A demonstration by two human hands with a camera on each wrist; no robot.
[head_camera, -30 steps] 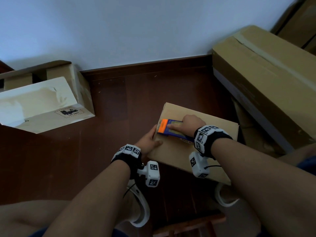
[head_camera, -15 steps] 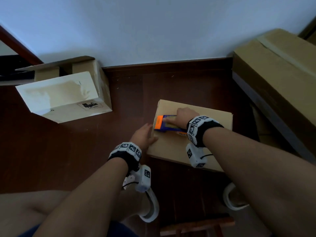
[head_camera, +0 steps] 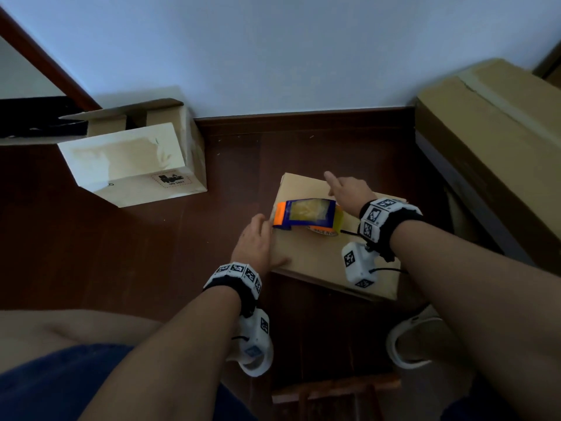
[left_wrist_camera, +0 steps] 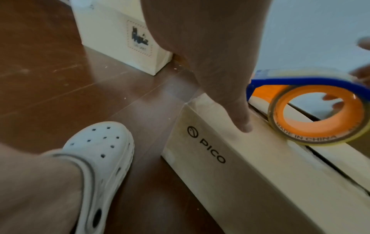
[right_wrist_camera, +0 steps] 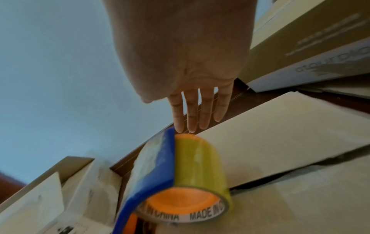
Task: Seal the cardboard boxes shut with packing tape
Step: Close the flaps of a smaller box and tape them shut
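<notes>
A flat cardboard box (head_camera: 321,259) marked PICO (left_wrist_camera: 236,171) lies on the dark floor, a gap showing along its top seam (right_wrist_camera: 300,171). A blue and orange tape dispenser (head_camera: 306,214) with a clear tape roll (left_wrist_camera: 318,120) (right_wrist_camera: 188,178) stands on the box near its left end. My left hand (head_camera: 256,243) rests on the box's left edge, thumb (left_wrist_camera: 243,125) pressed on the top. My right hand (head_camera: 346,189) hovers just beyond the dispenser, holding nothing, its fingers (right_wrist_camera: 200,114) straight.
A pale box (head_camera: 133,165) sits on the floor at the left with an open-flapped box (head_camera: 151,117) behind it. A large long carton (head_camera: 491,141) lies at the right. White clogs (head_camera: 253,357) (head_camera: 413,341) and a wooden stool (head_camera: 334,396) are close below.
My right hand has let go of the tape dispenser and lifted off it, fingers now straight. The dispenser stays on the box. The left hand stays at the box's left edge.
</notes>
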